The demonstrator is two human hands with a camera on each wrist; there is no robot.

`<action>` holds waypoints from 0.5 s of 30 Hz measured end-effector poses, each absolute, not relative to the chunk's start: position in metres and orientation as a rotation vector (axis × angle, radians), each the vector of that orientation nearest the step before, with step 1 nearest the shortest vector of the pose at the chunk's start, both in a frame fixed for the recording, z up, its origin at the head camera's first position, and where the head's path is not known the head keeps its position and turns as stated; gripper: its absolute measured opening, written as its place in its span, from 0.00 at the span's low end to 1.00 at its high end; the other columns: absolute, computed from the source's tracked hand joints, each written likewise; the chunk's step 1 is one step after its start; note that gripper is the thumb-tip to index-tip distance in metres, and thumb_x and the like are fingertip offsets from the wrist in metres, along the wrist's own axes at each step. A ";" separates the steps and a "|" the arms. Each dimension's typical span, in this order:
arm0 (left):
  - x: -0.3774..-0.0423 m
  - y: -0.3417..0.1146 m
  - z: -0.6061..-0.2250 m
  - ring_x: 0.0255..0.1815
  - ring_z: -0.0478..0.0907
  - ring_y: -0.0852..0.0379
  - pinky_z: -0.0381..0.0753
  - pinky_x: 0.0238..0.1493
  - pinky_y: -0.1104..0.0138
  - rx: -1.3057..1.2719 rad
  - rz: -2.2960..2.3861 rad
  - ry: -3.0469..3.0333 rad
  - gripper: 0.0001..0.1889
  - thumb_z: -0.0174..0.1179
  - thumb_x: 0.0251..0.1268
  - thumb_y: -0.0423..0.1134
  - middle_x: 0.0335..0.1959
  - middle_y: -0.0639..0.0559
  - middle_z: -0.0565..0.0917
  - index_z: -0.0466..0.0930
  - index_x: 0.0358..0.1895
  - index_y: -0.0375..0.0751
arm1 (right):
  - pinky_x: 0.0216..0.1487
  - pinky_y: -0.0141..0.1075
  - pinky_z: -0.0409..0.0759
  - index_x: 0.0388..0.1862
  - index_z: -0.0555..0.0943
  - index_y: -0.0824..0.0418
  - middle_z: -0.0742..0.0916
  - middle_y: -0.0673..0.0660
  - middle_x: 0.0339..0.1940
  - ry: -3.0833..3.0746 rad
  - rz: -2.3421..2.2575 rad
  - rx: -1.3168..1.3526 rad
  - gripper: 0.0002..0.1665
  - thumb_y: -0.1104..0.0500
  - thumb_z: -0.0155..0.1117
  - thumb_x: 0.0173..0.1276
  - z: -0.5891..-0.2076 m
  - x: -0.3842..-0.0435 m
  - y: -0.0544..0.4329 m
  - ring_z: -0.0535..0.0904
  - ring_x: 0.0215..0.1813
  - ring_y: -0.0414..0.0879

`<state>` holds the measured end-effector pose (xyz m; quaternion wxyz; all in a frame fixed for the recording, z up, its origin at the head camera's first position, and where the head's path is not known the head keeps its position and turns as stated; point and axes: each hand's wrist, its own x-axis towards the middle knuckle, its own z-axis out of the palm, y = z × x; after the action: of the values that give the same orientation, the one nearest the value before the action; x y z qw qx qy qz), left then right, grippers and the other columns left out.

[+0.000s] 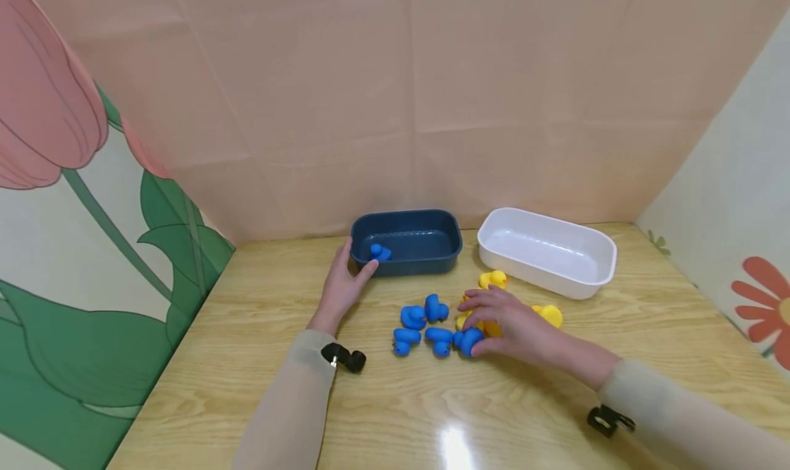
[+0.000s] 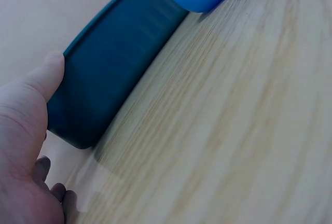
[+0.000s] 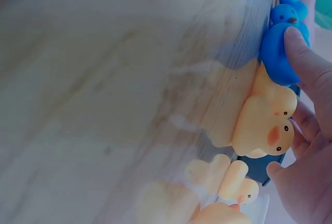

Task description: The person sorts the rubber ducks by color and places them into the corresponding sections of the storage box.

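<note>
Several small blue toy ducks lie on the table in the head view, among them a blue duck (image 1: 412,317) near the middle. My right hand (image 1: 515,326) reaches in from the right and has its thumb against another blue duck (image 3: 280,53), with the fingers bent over it. Yellow toy ducks (image 1: 494,279) lie under and around that hand, partly hidden by it. My left hand (image 1: 341,288) holds the left end of a dark blue bin (image 1: 416,267), thumb at its front wall and fingers along its side. One blue duck (image 1: 379,252) sits inside this bin.
To the right of the dark bin stands a white bin (image 1: 537,271), turned at an angle. A pink cloth (image 1: 407,113) hangs behind both. Painted flower panels (image 1: 185,250) border the wooden table (image 1: 395,408) on either side.
</note>
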<state>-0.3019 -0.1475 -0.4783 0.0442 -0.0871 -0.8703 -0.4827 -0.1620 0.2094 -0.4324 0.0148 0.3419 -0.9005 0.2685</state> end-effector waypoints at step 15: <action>-0.302 -0.148 -0.480 0.91 0.49 0.41 0.53 0.87 0.44 -0.278 -1.498 -2.634 0.51 0.65 0.80 0.64 0.92 0.39 0.52 0.48 0.93 0.47 | 0.80 0.73 0.60 0.53 0.93 0.52 0.89 0.57 0.68 -2.816 0.775 1.067 0.16 0.52 0.84 0.68 -0.429 -0.175 0.216 0.71 0.81 0.68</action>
<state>-0.3017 -0.1477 -0.4799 0.0494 -0.0914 -0.8645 -0.4918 -0.1751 0.2159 -0.4291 0.0159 0.3432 -0.9055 0.2491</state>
